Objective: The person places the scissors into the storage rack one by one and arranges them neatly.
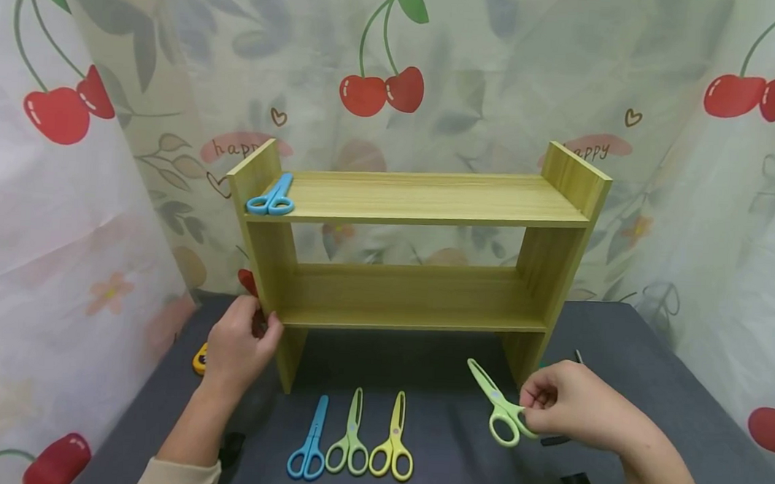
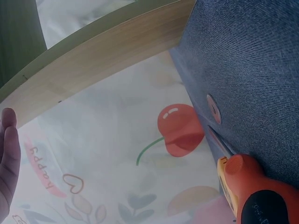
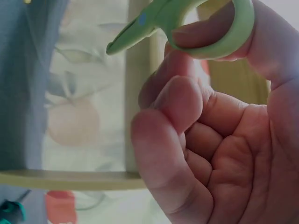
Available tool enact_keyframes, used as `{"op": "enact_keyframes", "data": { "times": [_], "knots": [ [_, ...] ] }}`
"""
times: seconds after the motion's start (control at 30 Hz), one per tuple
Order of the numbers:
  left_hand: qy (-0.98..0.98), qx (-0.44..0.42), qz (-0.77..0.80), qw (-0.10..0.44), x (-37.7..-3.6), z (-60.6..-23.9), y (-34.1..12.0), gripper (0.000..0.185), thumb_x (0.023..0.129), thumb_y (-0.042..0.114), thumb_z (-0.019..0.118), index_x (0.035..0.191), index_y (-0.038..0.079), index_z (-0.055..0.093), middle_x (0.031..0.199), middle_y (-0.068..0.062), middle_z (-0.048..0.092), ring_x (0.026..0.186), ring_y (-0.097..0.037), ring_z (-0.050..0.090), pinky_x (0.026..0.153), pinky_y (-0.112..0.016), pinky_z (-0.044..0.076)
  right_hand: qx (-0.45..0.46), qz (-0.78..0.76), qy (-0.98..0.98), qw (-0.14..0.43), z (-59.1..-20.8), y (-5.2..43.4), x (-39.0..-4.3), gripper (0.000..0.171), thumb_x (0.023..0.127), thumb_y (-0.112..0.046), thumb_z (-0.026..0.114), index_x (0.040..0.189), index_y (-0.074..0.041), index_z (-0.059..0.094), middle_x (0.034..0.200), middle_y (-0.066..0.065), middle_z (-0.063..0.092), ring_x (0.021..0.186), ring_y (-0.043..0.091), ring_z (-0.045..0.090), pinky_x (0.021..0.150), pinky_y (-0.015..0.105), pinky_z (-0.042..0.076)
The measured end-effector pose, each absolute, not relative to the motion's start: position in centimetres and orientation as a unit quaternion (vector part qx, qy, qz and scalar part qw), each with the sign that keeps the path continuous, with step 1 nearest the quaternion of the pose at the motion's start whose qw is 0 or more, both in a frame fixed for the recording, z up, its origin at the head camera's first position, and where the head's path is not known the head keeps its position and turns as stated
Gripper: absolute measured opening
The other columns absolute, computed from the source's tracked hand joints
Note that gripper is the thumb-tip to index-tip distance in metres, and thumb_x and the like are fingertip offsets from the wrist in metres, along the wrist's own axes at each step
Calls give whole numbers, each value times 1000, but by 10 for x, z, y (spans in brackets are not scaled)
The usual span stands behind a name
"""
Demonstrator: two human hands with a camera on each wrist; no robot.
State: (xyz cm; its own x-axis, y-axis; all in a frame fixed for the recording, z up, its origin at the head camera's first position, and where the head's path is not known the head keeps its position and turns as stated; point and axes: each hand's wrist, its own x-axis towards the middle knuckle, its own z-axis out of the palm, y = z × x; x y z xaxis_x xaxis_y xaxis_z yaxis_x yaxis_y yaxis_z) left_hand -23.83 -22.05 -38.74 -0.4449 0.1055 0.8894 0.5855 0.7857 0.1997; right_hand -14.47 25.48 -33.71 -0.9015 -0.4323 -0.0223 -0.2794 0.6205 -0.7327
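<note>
A two-tier wooden shelf [image 1: 422, 200] stands on a dark grey table. My left hand [image 1: 240, 344] grips the front edge of its left side panel [image 2: 103, 60], low down; only a fingertip [image 2: 8, 158] shows in the left wrist view. Just right of the shelf's right leg, my right hand [image 1: 559, 404] holds light green scissors [image 1: 500, 409] slightly above the table, blades pointing up-left. In the right wrist view a finger passes through the green handle ring [image 3: 212, 32] and the other fingers [image 3: 182, 107] curl below it. Blue scissors [image 1: 271, 196] lie on the top shelf's left end.
Blue [image 1: 309, 446], green [image 1: 349, 441] and yellow scissors [image 1: 393, 443] lie side by side in front of the shelf. An orange and yellow tool [image 1: 199, 358] [image 2: 247, 186] lies left of the shelf. Small black objects [image 1: 553, 441] lie by my right hand. Cherry-print curtains surround the table.
</note>
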Motion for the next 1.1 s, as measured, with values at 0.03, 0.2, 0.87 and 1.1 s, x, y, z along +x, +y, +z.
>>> {"op": "enact_keyframes", "data": {
  "times": [0.03,0.2,0.87,1.1],
  "knots": [
    [-813,-212,-248,483,-238,-388,-221,11,85,8,65,87,1,56,74,-10,51,59,-15,46,49,-34,41,-201,-388,894,95,-335,257,-143,6,80,-5,72,83,-9,70,70,-3,61,62,9,52,55,28,44],
    [-815,-208,-246,481,-239,-388,-221,11,85,8,65,88,1,56,74,-9,50,60,-16,46,50,-35,42,-208,-392,893,82,-327,269,-134,6,82,-6,72,84,-11,70,68,-6,59,62,7,53,56,27,45],
    [-818,-200,-254,476,-236,-387,-218,11,86,7,65,90,0,57,75,-11,51,60,-20,48,51,-35,43,-195,-373,907,-6,-310,297,-111,16,82,0,71,86,-15,69,70,-6,62,63,10,58,56,27,45],
    [-818,-198,-253,477,-237,-387,-218,11,86,7,65,88,0,56,74,-13,51,61,-17,46,51,-35,42,-174,-379,908,-25,-306,299,-105,13,85,-1,71,88,-14,69,71,-5,64,64,12,59,56,27,45]
  ]
}}
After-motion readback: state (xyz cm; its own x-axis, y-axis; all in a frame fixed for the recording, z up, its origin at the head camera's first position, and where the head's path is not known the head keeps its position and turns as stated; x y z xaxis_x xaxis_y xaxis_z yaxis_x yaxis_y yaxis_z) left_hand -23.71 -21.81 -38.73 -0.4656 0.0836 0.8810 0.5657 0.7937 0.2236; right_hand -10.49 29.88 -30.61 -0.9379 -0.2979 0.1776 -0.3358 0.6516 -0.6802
